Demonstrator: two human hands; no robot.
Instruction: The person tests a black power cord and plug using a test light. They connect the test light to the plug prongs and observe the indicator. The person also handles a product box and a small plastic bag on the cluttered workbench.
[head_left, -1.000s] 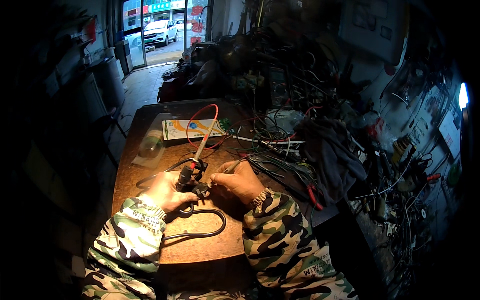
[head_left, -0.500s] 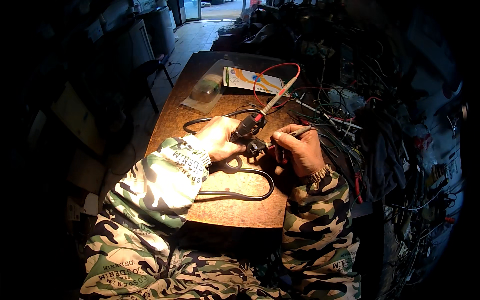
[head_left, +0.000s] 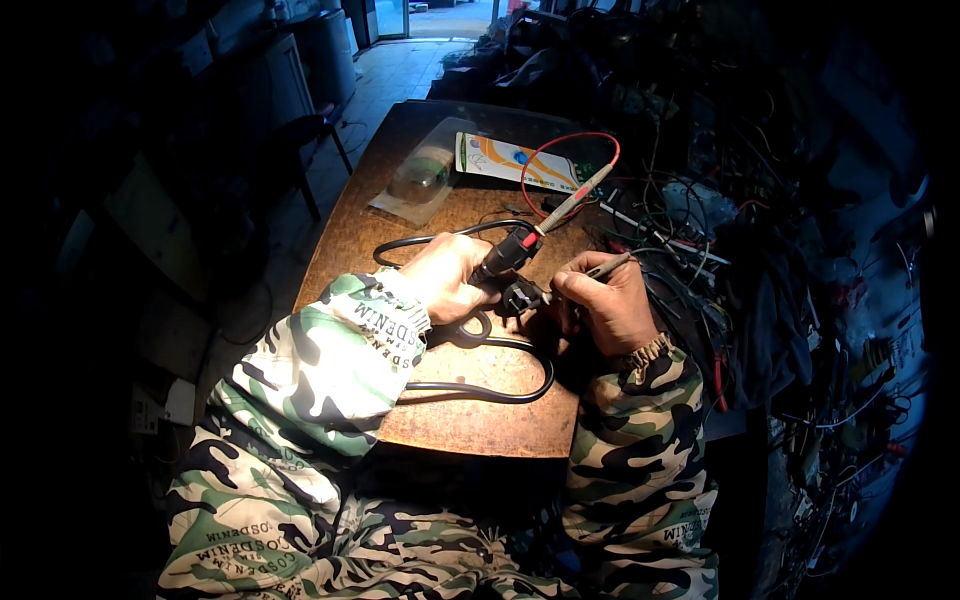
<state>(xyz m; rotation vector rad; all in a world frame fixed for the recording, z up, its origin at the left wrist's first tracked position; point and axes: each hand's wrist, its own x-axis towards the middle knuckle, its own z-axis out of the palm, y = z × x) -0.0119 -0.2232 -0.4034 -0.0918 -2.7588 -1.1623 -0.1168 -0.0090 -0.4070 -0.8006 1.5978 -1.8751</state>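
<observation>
My left hand (head_left: 450,275) is closed round a black cord connector (head_left: 505,255). A probe (head_left: 575,200) with a red lead stands tilted up from the connector's top. My right hand (head_left: 610,305) pinches a second slim probe (head_left: 607,270), its front end at a black plug (head_left: 520,298) just right of my left hand. Whether the tip touches a pin, I cannot tell. The black cord (head_left: 505,398) lies looped on the wooden table (head_left: 340,270) around and below my left hand.
A white printed card (head_left: 490,155) and a clear plastic package (head_left: 420,180) lie at the back. Tangled wires (head_left: 680,230), red-handled pliers (head_left: 718,385) and dark cloth (head_left: 750,340) crowd the right. A chair (head_left: 310,150) stands left of the table, near a floor path to a doorway.
The view has tilted and shifted, so table and hands appear higher and further right than a second ago. My hands keep their grips, with little movement over the last half second.
</observation>
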